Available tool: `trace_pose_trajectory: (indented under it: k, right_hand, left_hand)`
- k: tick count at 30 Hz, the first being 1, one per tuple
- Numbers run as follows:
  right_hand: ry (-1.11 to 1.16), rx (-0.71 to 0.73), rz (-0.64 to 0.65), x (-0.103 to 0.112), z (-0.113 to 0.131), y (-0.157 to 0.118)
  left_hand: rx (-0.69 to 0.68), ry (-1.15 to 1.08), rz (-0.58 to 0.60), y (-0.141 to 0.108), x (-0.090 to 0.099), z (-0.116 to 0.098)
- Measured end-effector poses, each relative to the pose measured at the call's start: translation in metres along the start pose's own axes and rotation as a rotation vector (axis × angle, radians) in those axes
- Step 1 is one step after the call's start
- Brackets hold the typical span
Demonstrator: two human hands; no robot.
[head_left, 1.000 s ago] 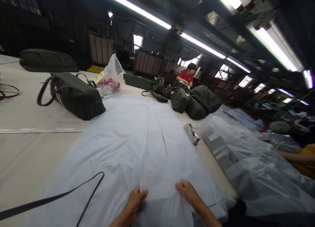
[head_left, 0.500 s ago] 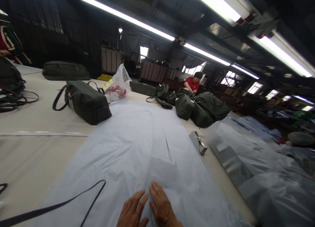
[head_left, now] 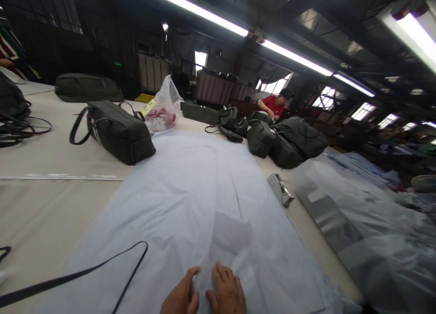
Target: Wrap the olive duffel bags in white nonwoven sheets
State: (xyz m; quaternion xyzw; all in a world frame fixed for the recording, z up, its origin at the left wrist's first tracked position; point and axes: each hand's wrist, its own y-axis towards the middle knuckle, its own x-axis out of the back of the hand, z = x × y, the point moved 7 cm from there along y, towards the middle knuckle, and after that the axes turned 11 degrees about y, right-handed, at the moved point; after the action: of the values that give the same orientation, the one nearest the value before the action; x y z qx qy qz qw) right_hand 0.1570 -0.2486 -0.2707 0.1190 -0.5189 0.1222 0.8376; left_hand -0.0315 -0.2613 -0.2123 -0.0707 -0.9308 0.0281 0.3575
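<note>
A large sheet of thin, whitish plastic (head_left: 163, 214) lies wrinkled in front of me, running away across the table. On its near part, my right hand (head_left: 227, 289) rests palm down, fingers slightly bent and the thumb apart. Beside it, my left hand (head_left: 180, 293) is turned on its side at the sheet, with a gap between index finger and thumb; its other fingers are mostly hidden. A small, smoother rectangular piece or layer (head_left: 230, 232) shows just beyond my right hand. Left of my hands, a dark strap (head_left: 88, 269) lies looped over the plastic.
A dark bag (head_left: 119, 131) and another (head_left: 89, 88) stand at left on the pale table (head_left: 51, 214). A clear plastic bag (head_left: 165, 110) is beyond. Several dark bags (head_left: 289, 141) sit near a person in red (head_left: 272, 106). A tape dispenser (head_left: 281, 190) and plastic-covered stack (head_left: 361, 223) are right.
My left hand has turned onto its side with its fingers drawn in. My right hand has shifted slightly right and down, its fingers now more bent. The view has tilted slightly.
</note>
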Motion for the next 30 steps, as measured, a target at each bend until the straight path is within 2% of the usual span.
trace_pose_trajectory:
  k: [2,4,6,8,10,12,14,18,21,23,25,28,30]
  right_hand:
    - [0.043,0.048,0.078,0.030,0.012,0.007]
    - [0.077,0.160,0.141,0.057,0.022,0.015]
    - [0.092,0.285,0.208,0.071,0.023,0.016]
    - [0.091,0.365,0.253,0.071,0.018,0.013]
    - [0.079,0.387,0.241,0.064,0.011,0.009]
    - [0.063,0.374,0.175,0.056,0.008,0.004]
    - [0.052,0.352,0.064,0.052,0.010,0.001]
    - [0.070,0.295,-0.132,0.050,0.023,-0.004]
    - [0.106,0.149,-0.194,0.048,0.027,-0.004]
    - [0.141,0.070,-0.194,0.044,0.032,-0.006]
    - [0.180,0.068,-0.188,0.041,0.040,-0.008]
    - [0.227,0.121,-0.203,0.046,0.047,-0.012]
    - [0.255,0.140,-0.192,0.052,0.045,-0.012]
  left_hand:
    - [0.039,-0.162,-0.002,0.007,0.030,-0.008]
    - [0.109,-0.395,0.009,0.012,0.061,-0.010]
    - [0.202,-0.664,0.078,0.014,0.084,-0.008]
    - [0.318,-0.870,0.082,0.011,0.106,-0.002]
    - [0.418,-0.989,0.000,0.007,0.126,0.007]
    - [0.461,-1.037,-0.106,0.002,0.141,0.013]
    - [0.447,-1.035,-0.159,-0.001,0.148,0.009]
    - [0.363,-0.893,-0.103,-0.005,0.137,-0.020]
    - [0.276,-0.678,-0.001,-0.002,0.117,-0.043]
    - [0.156,-0.492,0.086,0.001,0.099,-0.058]
    - [0.054,-0.286,0.143,0.004,0.077,-0.067]
    - [0.019,0.026,0.193,0.007,0.040,-0.070]
    - [0.009,0.136,0.245,0.008,0.017,-0.071]
